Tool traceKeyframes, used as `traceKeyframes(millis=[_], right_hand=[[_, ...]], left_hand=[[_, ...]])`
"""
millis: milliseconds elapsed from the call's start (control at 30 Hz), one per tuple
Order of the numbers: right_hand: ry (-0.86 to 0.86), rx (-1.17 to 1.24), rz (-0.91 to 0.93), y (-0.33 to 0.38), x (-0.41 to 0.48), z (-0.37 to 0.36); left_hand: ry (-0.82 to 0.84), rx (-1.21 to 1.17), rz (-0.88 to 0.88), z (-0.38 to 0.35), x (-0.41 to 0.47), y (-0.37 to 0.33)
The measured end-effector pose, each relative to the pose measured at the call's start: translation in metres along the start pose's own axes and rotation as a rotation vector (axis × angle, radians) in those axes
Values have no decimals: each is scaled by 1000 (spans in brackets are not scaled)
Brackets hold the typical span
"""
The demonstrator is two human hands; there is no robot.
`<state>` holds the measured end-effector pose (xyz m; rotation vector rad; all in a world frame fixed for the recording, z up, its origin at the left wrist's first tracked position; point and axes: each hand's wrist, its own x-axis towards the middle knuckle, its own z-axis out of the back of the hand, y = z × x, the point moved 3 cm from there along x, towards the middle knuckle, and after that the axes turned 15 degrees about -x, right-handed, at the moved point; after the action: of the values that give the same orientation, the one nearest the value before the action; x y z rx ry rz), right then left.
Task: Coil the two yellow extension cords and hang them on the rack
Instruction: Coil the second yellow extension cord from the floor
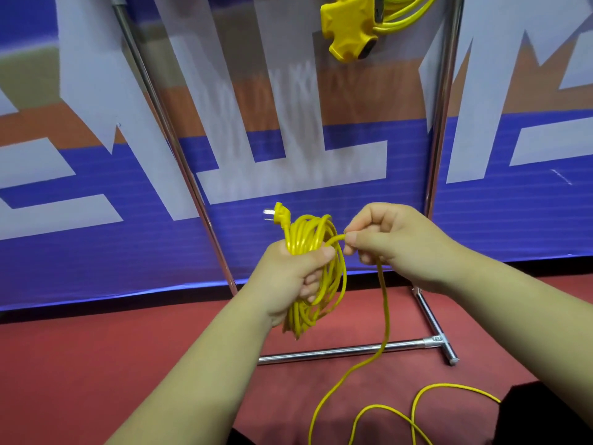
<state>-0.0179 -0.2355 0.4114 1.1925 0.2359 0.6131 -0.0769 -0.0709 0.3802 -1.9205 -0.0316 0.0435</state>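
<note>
Cord (316, 252) coil gripped, left hand (288, 277); right hand (388, 242) pinching strand.

No wording is legible: the large white strokes on the blue banner (96, 268) are cropped beyond reading.

Cord 1, a thin yellow plastic-sheathed extension cord (308, 252), is partly coiled. The left hand (288, 277) grips the bundle of loops, which hangs upright. Its yellow angled plug (278, 215), with 2 metal prongs, projects at the top left of the coil. The right hand (385, 242) pinches the free strand (385, 316), which drops to the red floor (96, 364) and lies there in loose loops.

Cord 2, a coiled yellow cord (407, 14) with a cross-shaped yellow socket block (348, 27), hangs high on the chrome tubular rack (438, 123). The rack has 2 uprights and a T-jointed base bar.
</note>
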Motion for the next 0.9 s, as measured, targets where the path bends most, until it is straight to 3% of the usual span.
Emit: traceKeyframes(millis=[333,533,633,767,900], right_hand=[[120,-11,-142,-25,-8,16],[-7,-132,-237,-34,-7,18],[-71,-177,-322,-37,-5,21],[-82,-145,-362,-34,-4,16],[-23,-168,-278,-19,-3,6]], left_hand=[[-282,-625,-271,71,11,-52],[-513,-230,-348,94,10,-39],[-566,-231,-341,97,10,-37],[-459,-222,-265,85,9,-29],[-271,-104,-188,56,5,-13]])
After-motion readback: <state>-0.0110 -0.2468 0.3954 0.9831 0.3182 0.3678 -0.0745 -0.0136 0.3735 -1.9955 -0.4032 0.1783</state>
